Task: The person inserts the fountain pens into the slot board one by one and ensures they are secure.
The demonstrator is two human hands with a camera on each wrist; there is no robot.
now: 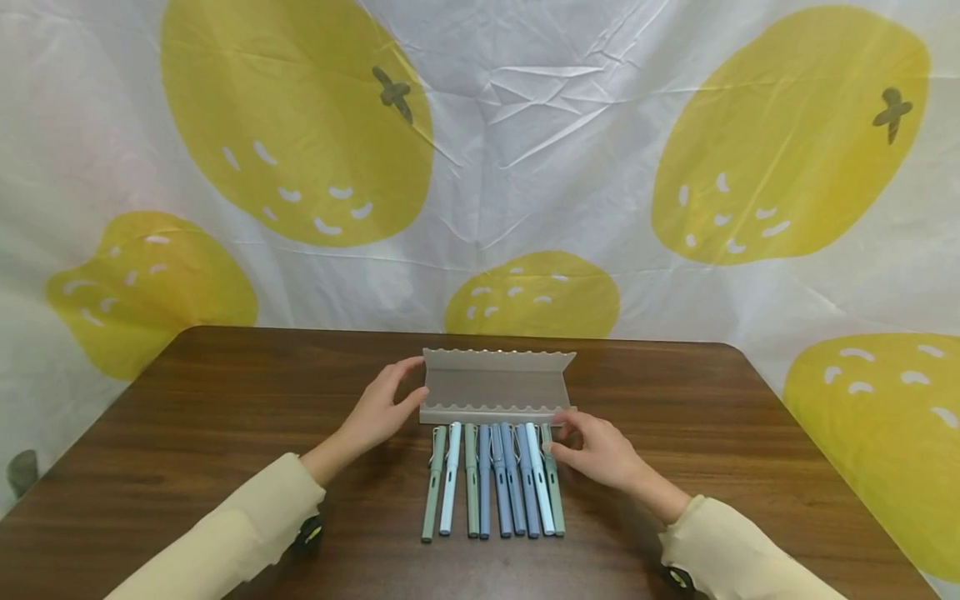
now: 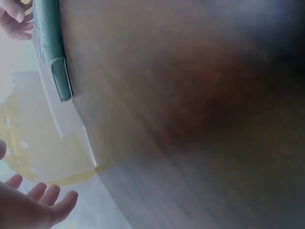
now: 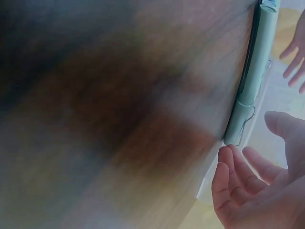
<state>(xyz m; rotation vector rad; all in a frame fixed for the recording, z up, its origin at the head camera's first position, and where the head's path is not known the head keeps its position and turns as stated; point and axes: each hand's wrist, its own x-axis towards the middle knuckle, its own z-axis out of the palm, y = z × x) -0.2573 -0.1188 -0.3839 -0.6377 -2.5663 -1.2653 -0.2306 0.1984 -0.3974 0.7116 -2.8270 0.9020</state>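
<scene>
A light grey folding case (image 1: pixel 495 387) with scalloped edges lies unfolded on the table. In front of it is a row of several capped pens in green, pale blue and darker blue, clips toward the case. My left hand (image 1: pixel 378 408) is at the case's left end, thumb and fingers spread apart; whether it touches the case I cannot tell. By the cap of the rightmost green pen (image 1: pixel 553 492) is my right hand (image 1: pixel 600 450), fingers loosely bent. In the right wrist view the fingertips (image 3: pixel 224 155) are close to the cap end of a green pen (image 3: pixel 252 81), thumb apart.
The brown wooden table (image 1: pixel 225 433) carries the case and pens. Behind it hangs a white cloth (image 1: pixel 540 167) printed with large yellow fruit. At the left edge there is a small dark green object (image 1: pixel 22 473).
</scene>
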